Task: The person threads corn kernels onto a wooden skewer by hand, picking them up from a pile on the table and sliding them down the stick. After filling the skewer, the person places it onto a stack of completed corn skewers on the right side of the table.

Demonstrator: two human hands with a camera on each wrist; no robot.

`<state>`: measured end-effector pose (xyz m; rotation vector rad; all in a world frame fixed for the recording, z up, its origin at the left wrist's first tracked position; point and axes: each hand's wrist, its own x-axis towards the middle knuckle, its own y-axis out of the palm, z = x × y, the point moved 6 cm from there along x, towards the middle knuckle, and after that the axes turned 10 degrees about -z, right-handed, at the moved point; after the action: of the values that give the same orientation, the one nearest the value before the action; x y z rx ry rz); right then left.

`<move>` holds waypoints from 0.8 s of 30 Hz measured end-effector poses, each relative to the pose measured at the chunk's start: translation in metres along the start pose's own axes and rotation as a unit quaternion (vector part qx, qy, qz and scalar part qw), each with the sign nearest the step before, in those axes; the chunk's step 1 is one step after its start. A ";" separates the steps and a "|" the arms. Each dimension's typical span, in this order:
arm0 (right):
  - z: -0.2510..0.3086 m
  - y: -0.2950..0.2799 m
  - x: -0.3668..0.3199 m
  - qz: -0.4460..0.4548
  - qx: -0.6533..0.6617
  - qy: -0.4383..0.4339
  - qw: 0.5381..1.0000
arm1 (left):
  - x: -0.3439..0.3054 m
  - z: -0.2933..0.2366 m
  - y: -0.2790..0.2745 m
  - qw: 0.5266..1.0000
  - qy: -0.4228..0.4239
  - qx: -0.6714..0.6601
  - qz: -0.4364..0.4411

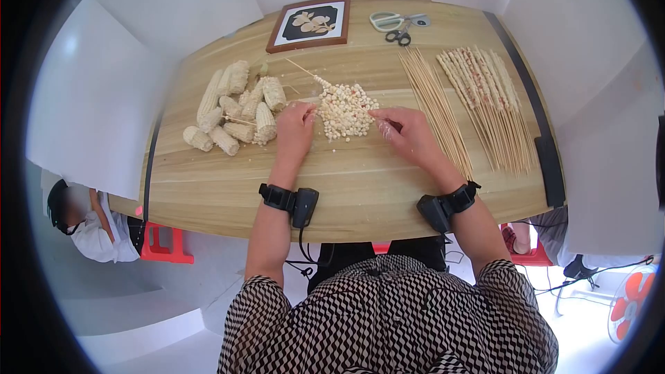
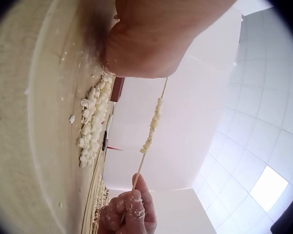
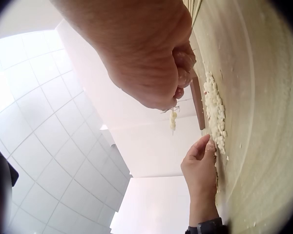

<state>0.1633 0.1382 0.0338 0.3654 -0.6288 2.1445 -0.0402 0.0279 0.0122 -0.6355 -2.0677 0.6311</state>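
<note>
Bamboo skewer (image 2: 138, 171), the piece in work, slants above the tabletop (image 1: 360, 187) and over the kernel pile (image 1: 346, 112) at centre. On my feed the right hand (image 3: 151, 63) is clenched round the skewer's near end, with the fingers curled, the stick pinched at the fingertips, and bits of corn stuck to the skin. A short run of threaded kernels (image 2: 153, 124) sits partway along the stick, with bare wood on either side.

The left hand (image 3: 200, 168) lies at the pile's left edge. Its fingers are loosely bent and the tips touch the loose kernels. I cannot tell whether a kernel is pinched between thumb and forefinger. From the left wrist camera I see that palm covering the skewer's far end. The pile lies between the two hands.

Just beside the left hand, on its left, is a cluster of corn cobs (image 1: 232, 107). To the right of the right hand is a fan of bare skewers (image 1: 433, 100). Beyond them a row of loaded skewers (image 1: 485, 90) lies near the tabletop's right edge. At the far edge, well apart from both hands, are scissors (image 1: 398, 24) and a framed picture (image 1: 312, 23).
</note>
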 end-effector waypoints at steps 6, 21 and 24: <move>0.000 0.001 0.000 0.005 -0.015 -0.011 1.000 | 0.000 0.004 0.011 0.998 0.042 0.039 0.026; 0.005 0.004 0.000 0.029 -0.011 -0.013 0.999 | -0.002 0.036 -0.007 0.883 -0.275 -0.366 -0.105; 0.008 0.005 -0.001 0.050 -0.020 0.000 0.999 | 0.000 0.049 -0.011 0.836 -0.294 -0.441 -0.143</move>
<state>0.1599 0.1300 0.0384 0.3176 -0.7028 2.2234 -0.0832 0.0098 -0.0051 -0.6404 -2.9645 -0.4309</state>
